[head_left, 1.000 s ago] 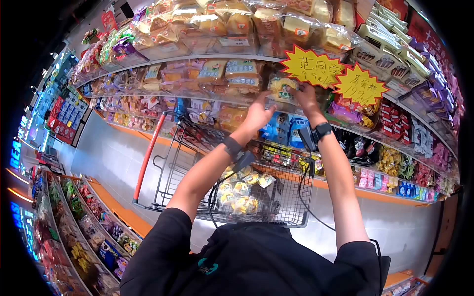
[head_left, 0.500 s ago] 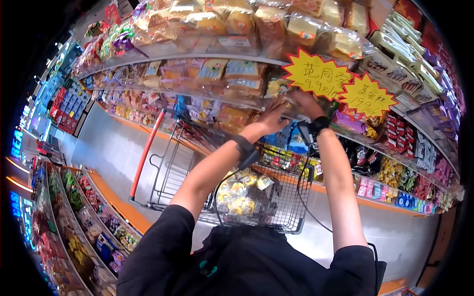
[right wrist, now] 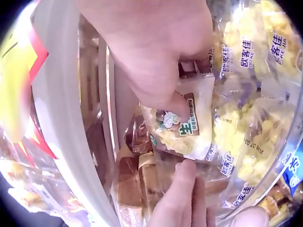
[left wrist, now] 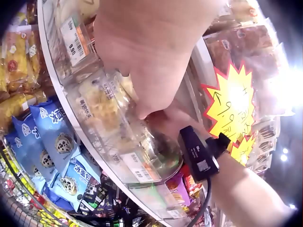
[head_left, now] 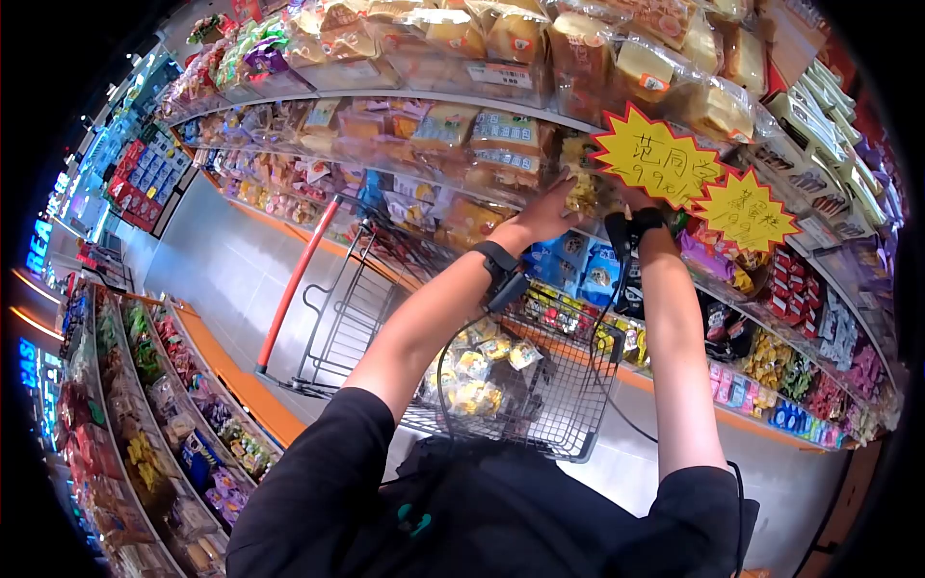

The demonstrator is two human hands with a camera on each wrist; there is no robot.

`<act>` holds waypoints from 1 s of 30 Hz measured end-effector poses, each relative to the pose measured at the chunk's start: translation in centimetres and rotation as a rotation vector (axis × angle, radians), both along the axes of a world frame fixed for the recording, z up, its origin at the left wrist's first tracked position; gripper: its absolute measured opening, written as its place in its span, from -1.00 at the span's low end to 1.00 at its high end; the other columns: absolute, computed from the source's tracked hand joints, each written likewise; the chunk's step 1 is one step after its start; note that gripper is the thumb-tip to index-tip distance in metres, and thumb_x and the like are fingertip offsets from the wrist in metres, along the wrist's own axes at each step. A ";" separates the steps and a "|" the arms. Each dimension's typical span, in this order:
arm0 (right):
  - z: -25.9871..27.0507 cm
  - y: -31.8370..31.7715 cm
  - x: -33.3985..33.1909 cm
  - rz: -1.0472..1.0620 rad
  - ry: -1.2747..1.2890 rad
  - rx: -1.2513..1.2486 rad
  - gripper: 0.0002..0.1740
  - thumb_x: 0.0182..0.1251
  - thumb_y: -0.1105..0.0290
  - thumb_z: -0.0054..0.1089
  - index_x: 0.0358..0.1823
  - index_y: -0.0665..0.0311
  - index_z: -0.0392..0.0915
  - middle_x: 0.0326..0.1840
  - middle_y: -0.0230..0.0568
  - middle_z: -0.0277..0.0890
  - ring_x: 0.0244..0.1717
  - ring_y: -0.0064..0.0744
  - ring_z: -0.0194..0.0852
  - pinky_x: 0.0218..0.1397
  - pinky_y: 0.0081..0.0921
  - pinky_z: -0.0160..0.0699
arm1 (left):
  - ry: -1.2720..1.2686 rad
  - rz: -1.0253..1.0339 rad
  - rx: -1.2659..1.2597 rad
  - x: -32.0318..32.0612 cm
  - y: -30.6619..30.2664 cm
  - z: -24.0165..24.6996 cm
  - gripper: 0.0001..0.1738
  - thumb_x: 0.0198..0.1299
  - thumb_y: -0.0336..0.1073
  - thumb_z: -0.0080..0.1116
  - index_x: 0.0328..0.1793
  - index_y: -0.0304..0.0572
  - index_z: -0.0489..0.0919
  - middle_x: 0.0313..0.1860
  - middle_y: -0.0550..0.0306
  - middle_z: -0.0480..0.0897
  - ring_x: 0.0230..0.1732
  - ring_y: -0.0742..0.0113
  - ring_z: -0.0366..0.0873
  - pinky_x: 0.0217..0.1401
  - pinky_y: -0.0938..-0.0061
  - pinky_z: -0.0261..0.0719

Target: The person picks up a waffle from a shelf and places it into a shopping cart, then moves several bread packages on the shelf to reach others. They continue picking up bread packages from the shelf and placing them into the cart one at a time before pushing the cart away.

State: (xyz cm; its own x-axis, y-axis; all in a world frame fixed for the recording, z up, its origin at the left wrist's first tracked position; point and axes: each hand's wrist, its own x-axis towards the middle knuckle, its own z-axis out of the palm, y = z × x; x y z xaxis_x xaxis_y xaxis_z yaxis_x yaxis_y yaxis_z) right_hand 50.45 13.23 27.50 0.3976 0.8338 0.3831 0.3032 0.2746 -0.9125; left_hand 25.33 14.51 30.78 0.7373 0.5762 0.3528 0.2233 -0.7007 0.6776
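In the right wrist view, my right hand (right wrist: 151, 47) pinches a small clear-and-white packet (right wrist: 196, 118) with its thumb across the printed label. From below, the extended fingers (right wrist: 182, 194) of my left hand reach close to that packet's lower edge. Similar yellow-filled packets (right wrist: 251, 137) lie beside it in a clear bin. The head view has my left hand (head_left: 547, 214) at the bin front, fingers spread near yellow packets (head_left: 581, 183); my right hand (head_left: 634, 198) is partly hidden behind a yellow price sign (head_left: 655, 159). The left wrist view shows my left hand (left wrist: 147, 52) over the bin.
A wire cart (head_left: 568, 405) holding several yellow packets (head_left: 474, 380) stands between my body and the shelves. Its red handle (head_left: 299, 284) is at the left. Bagged bread (head_left: 506, 140) lies left of the hands, blue bags (head_left: 578, 265) below. Another shelf row (head_left: 164, 424) runs at lower left.
The head view has shifted, so shelves and signs sit further right. The hands have left the front packet they framed a second ago and come closer together; the left fingers have since spread.
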 end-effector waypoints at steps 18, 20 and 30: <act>-0.1 -0.2 0.5 0.012 0.002 -0.025 -0.51 0.31 0.12 0.15 0.17 0.26 0.47 0.15 -0.24 0.49 0.16 -0.36 0.40 0.22 -0.41 0.31 | 0.061 0.062 -0.078 1.1 0.0 0.5 0.00 0.10 -0.14 0.25 0.52 -0.42 -0.06 0.52 -0.36 -0.05 0.53 -0.16 -0.06 0.49 0.24 0.09; -0.3 -0.3 0.4 0.012 0.006 -0.021 -0.51 0.31 0.12 0.15 0.17 0.27 0.47 0.15 -0.23 0.49 0.17 -0.36 0.40 0.22 -0.41 0.31 | 0.084 0.080 -0.111 1.2 -0.2 1.1 0.01 0.10 -0.14 0.25 0.52 -0.42 -0.08 0.53 -0.36 -0.07 0.54 -0.17 -0.10 0.51 0.25 0.05; 3.6 -3.4 -5.4 0.100 -0.234 -0.013 -0.51 0.35 0.11 0.08 0.13 0.34 0.47 0.14 -0.19 0.50 0.15 -0.34 0.41 0.28 -0.42 0.27 | 0.170 0.158 0.005 2.6 -0.3 0.7 -0.02 0.06 -0.21 0.26 0.50 -0.44 -0.04 0.52 -0.38 -0.07 0.54 -0.20 -0.11 0.52 0.24 0.03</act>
